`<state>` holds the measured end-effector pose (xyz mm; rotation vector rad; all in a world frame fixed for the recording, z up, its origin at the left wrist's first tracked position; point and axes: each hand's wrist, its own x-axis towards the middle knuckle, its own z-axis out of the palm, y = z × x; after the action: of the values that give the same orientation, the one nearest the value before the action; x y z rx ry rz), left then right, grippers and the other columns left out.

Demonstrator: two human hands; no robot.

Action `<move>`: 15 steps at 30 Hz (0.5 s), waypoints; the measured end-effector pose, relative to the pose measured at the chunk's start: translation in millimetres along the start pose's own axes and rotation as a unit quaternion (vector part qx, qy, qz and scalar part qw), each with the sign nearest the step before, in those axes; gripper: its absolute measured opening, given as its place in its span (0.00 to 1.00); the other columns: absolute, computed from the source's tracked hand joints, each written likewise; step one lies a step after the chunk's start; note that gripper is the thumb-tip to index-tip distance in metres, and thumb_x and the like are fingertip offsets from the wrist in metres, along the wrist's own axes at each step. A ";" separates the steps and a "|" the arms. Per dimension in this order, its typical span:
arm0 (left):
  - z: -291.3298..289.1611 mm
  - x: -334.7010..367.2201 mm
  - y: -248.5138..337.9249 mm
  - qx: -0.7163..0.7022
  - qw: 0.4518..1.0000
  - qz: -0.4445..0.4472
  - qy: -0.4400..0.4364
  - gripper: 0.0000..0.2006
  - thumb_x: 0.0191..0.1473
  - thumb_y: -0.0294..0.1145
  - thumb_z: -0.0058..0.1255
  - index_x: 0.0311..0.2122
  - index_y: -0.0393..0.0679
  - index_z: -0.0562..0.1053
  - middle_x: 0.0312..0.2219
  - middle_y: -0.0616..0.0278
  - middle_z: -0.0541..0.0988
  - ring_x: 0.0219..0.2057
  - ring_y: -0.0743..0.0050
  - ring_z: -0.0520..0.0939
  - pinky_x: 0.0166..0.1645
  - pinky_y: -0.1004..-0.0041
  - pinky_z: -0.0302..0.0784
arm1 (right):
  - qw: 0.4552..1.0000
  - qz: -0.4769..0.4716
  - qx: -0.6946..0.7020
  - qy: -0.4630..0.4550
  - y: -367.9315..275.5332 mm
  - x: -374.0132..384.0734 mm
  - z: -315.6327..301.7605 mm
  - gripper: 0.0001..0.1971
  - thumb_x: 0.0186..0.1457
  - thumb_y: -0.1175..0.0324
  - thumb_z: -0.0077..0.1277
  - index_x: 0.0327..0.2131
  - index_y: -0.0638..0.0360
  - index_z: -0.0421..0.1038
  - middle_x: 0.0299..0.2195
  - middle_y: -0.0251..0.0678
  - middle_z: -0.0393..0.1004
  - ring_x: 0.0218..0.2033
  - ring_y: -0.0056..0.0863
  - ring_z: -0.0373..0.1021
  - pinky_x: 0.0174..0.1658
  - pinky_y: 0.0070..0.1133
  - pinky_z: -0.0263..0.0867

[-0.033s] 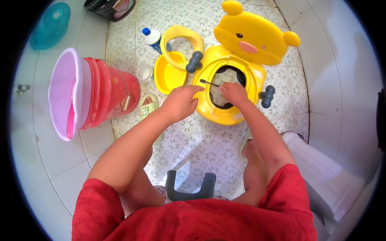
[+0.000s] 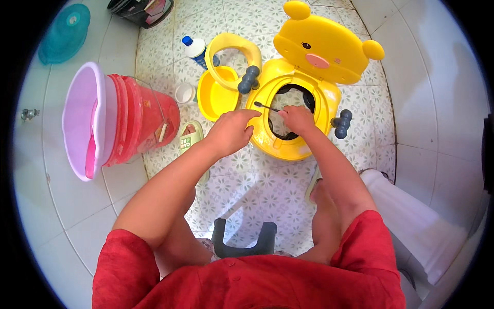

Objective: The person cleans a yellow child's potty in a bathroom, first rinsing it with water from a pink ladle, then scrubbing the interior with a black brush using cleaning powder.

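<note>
A yellow child's potty chair (image 2: 275,147), its animal-faced lid (image 2: 329,49) raised, stands on the floor before me. The opening in its seat shows the floor through it. My left hand (image 2: 231,133) is closed on the seat's left edge, thumb and fingers at the rim. In my right hand (image 2: 297,121) is a small dark brush, much like a toothbrush (image 2: 267,107), held over the opening. Its head lies at the seat's upper left, and my fingers hide the rest of the handle. Dark grey knobbed handles (image 2: 342,123) stick out at the sides.
Left of the chair are a yellow basin (image 2: 213,95), a yellow ring seat (image 2: 252,51), a blue-capped white bottle (image 2: 194,47) and a white cup (image 2: 185,93). A red bucket (image 2: 141,116) with a purple basin (image 2: 74,123) stands by the left wall. A grey stool (image 2: 247,250) is beneath me.
The brush and my right hand have shifted very slightly to the left. My left hand stays on the seat's edge.
</note>
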<state>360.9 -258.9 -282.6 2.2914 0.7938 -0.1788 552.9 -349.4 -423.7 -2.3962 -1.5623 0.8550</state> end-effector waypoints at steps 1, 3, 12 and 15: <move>0.0 2.3 -0.3 0.003 1.000 0.003 0.000 0.17 0.48 0.26 0.48 0.47 0.43 0.71 0.41 0.50 0.76 0.44 0.51 0.75 0.50 0.64 0.70 | 1.000 0.002 0.007 0.018 0.0 2.1 0.8 0.16 0.55 0.53 0.43 0.32 0.53 0.75 0.31 0.44 0.76 0.35 0.44 0.72 0.39 0.37 0.67; -1.8 1.3 -3.5 0.010 1.000 0.000 0.001 0.17 0.48 0.26 0.48 0.47 0.44 0.71 0.41 0.50 0.76 0.44 0.51 0.75 0.50 0.63 0.69 | 0.999 -0.032 0.009 -0.038 -6.5 -0.8 2.8 0.16 0.55 0.53 0.44 0.32 0.53 0.75 0.31 0.44 0.76 0.36 0.44 0.72 0.39 0.37 0.67; -5.5 -2.4 4.9 -0.001 1.000 0.004 0.001 0.19 0.48 0.26 0.48 0.48 0.42 0.70 0.43 0.49 0.75 0.45 0.50 0.74 0.51 0.63 0.69 | 0.998 -0.028 -0.018 -0.044 7.4 -5.0 -6.0 0.15 0.54 0.54 0.44 0.34 0.52 0.75 0.32 0.42 0.76 0.35 0.43 0.72 0.38 0.37 0.67; -4.7 0.5 10.5 -0.011 1.000 0.000 -0.010 0.19 0.48 0.26 0.47 0.48 0.41 0.70 0.43 0.48 0.75 0.45 0.50 0.75 0.51 0.63 0.69 | 0.996 -0.056 -0.042 -0.048 -2.9 3.3 3.0 0.15 0.54 0.54 0.43 0.37 0.50 0.74 0.35 0.42 0.75 0.37 0.42 0.72 0.40 0.37 0.67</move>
<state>367.0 -261.6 -273.2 2.2645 0.7828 -0.1921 549.9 -345.7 -426.2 -2.3281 -1.7841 0.9106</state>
